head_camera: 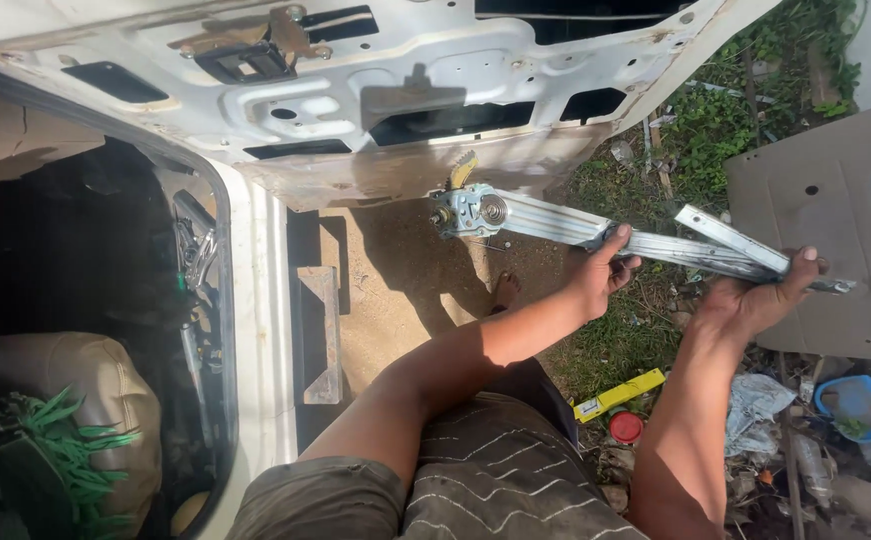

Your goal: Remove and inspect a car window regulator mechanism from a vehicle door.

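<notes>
Both hands hold a metal window mechanism, right of centre.

Left hand (pixel 604 272) and right hand (pixel 756 300) clamp the mechanism's (pixel 596 228) ribbed, silvery arms below the stripped white door (pixel 376 90).

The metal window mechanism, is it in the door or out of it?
Out. The metal window mechanism is held clear of the door, in the left hand and right hand.

You're outdoors at a roadside car-repair spot: stripped door (pixel 376 90), dirt ground (pixel 406 290), weeds (pixel 726 120), scattered litter (pixel 766 400).
</notes>
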